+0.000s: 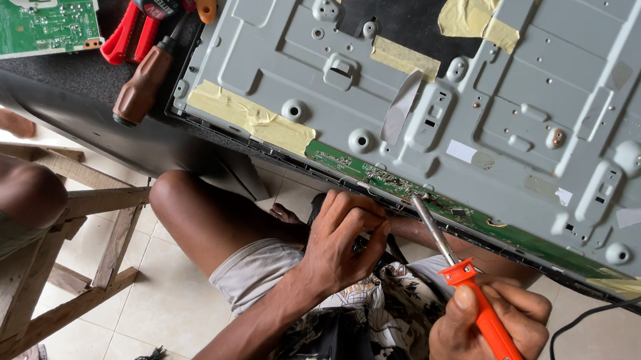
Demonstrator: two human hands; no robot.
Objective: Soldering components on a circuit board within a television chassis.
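A large grey metal panel back (495,87) lies on the work surface, with a narrow green circuit strip (381,179) along its near edge. My right hand (491,330) grips an orange-handled soldering iron (488,323); its metal tip touches the green strip. My left hand (342,239) is curled just below that edge, its fingers pinched together at the strip, left of the iron's tip. Whether they hold something thin I cannot tell.
Yellow tape patches (253,117) stick to the panel. A brown-handled screwdriver (144,82), red-handled pliers (126,35) and a green circuit board (32,20) lie at the top left. Another person's knee (18,190) and a wooden stool frame (87,245) are at left. A black cable (599,316) trails right.
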